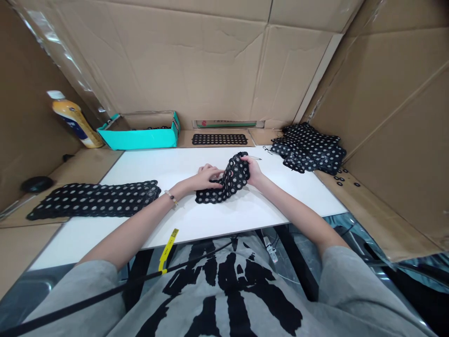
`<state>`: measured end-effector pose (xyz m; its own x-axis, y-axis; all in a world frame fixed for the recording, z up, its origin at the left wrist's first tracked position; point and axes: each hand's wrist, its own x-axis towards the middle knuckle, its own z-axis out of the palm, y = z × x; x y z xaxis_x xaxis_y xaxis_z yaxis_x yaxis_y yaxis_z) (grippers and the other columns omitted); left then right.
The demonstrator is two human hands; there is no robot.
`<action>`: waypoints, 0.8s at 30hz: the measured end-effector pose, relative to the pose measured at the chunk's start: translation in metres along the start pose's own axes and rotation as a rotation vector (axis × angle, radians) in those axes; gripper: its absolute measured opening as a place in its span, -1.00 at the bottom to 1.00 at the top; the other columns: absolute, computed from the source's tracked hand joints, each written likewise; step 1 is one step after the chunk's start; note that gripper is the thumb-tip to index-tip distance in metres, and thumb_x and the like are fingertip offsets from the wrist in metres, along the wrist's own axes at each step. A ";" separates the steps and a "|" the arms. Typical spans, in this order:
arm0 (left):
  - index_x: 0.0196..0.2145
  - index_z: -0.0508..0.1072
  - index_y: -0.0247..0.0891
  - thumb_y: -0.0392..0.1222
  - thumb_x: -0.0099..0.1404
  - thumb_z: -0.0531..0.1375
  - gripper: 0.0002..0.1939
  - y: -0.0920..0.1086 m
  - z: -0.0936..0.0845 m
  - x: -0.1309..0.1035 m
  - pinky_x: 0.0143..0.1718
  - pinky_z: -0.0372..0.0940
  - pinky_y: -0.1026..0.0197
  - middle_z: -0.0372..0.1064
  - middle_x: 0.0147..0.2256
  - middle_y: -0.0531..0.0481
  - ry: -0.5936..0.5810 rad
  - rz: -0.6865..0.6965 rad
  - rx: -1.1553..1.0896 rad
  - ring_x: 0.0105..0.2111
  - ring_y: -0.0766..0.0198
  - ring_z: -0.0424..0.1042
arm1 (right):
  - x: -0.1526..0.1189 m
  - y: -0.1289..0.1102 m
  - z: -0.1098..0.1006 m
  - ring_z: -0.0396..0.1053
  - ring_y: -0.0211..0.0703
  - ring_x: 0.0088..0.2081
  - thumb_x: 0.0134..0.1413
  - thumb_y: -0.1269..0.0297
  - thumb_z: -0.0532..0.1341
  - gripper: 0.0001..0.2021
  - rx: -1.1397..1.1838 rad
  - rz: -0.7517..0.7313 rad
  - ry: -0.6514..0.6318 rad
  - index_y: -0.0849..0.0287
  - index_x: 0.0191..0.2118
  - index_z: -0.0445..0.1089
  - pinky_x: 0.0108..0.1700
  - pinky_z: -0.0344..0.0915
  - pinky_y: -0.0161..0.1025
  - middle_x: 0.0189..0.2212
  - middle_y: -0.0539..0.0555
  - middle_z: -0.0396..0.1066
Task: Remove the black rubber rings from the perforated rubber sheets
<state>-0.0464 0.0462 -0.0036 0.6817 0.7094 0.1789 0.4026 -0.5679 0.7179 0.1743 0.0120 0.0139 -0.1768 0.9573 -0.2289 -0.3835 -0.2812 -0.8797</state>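
Note:
A black flexible sheet [233, 180] with rows of round holes is bent between my hands over the white board. My right hand [253, 171] grips its raised right end, thumb in front and the other fingers mostly hidden behind. My left hand [206, 179] has its thumb and fingers around the lower left part, which lies near the board. The middle of the sheet curves upward. Just behind my right hand lies a thin, pale, pointed tool [255, 158], its kind unclear. Several small black rings [267, 150] are scattered beside it.
Stacked perforated sheets [94, 200] lie left; a heap of them [308, 147] is back right. Loose rings [339, 178] lie near the right wall. A turquoise box [140, 139], a flat perforated strip [220, 139] and a bottle [77, 119] stand along the back. Cardboard walls [175, 56] enclose the board [175, 229].

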 end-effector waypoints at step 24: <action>-0.35 0.58 -0.24 -0.19 0.09 0.29 -0.86 -0.022 -0.068 0.005 -0.30 0.27 0.22 0.51 -0.39 -0.06 0.444 -0.165 0.126 -0.43 0.21 0.38 | 0.014 -0.001 -0.017 0.18 -0.33 -0.57 -0.20 0.43 0.26 -0.91 -0.386 0.019 0.031 0.21 -0.53 0.30 -0.53 0.13 -0.37 -0.64 -0.03 0.28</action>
<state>-0.0934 0.0900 0.0273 0.2874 0.8880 0.3591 0.5731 -0.4598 0.6784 0.1873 0.0269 0.0046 -0.1512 0.9553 -0.2541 -0.0103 -0.2586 -0.9659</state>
